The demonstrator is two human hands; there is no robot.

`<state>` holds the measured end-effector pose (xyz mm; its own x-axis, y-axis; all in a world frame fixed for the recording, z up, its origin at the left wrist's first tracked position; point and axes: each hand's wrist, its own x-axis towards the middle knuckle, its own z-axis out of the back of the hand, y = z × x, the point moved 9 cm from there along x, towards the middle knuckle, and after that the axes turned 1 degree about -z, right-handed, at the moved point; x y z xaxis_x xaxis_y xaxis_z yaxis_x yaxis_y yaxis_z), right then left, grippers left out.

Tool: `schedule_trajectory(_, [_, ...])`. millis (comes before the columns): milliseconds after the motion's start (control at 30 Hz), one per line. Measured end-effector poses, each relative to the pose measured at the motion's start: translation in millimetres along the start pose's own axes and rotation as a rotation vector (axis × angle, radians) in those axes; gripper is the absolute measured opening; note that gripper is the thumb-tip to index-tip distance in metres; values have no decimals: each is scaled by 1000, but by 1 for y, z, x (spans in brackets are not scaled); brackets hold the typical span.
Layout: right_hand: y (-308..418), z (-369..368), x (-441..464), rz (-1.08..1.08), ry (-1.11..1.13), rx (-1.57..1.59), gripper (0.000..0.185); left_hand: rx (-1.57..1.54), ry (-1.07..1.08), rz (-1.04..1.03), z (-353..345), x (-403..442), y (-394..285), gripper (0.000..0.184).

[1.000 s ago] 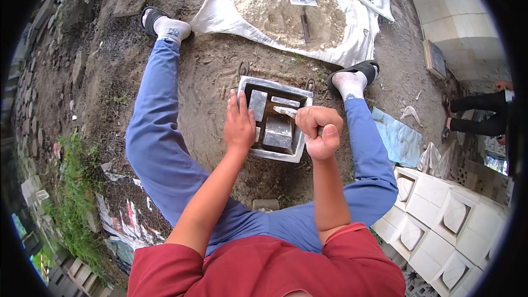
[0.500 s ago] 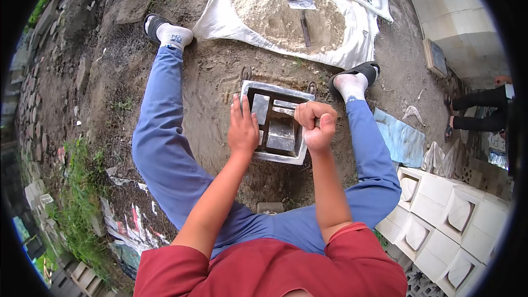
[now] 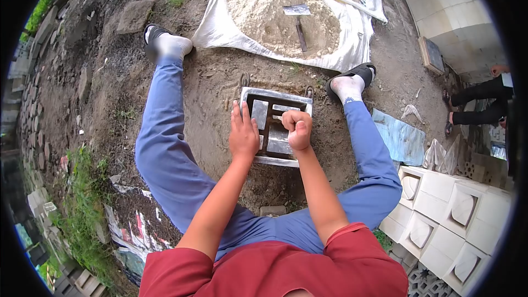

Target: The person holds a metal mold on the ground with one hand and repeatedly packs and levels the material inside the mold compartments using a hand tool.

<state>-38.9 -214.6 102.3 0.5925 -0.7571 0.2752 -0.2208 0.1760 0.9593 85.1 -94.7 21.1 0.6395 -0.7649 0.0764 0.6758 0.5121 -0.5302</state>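
Observation:
A rectangular metal mold (image 3: 281,161) with inner blocks and dark slots sits on the soil between my legs. My left hand (image 3: 244,136) lies flat along its left rim, fingers stretched out and palm down. Over the right part of the mold my right hand (image 3: 297,130) is closed in a fist, thumb folded over the fingers. Nothing sticks out of that fist. It covers part of the inner blocks, and I cannot tell whether it touches them. Two loop handles, a left one (image 3: 245,80) and a right one (image 3: 309,92), stand at the far side.
Beyond the mold, a white sack sheet (image 3: 212,28) carries a heap of pale powder (image 3: 253,8) with a trowel (image 3: 300,34) on it. Patterned pale blocks (image 3: 434,201) are stacked at right, near a blue sheet (image 3: 399,137). Another person's legs (image 3: 481,110) show at far right.
My right fist has moved left and slightly down, from the mold's right rim to over its inner blocks. My left hand stays on the left rim. The view has shifted slightly.

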Motion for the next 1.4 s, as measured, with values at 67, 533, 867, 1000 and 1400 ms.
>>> schedule_trajectory(67, [11, 5, 4, -18, -14, 45, 77, -5, -4, 13, -1, -1, 0, 63])
schedule_trajectory(533, [-9, -5, 5, -43, 54, 27, 81, 13, -9, 7, 0, 7, -3, 62])
schedule_trajectory(867, [87, 4, 35, 5, 19, 162, 76, 14, -22, -9, -1, -1, 1, 63])
schedule_trajectory(1000, [109, -1, 37, -19, 101, 109, 79, 25, 3, -1, -6, 0, 2, 62])
schedule_trajectory(1400, [24, 23, 18, 15, -19, 124, 72, 14, -9, 11, -4, 1, 2, 63])
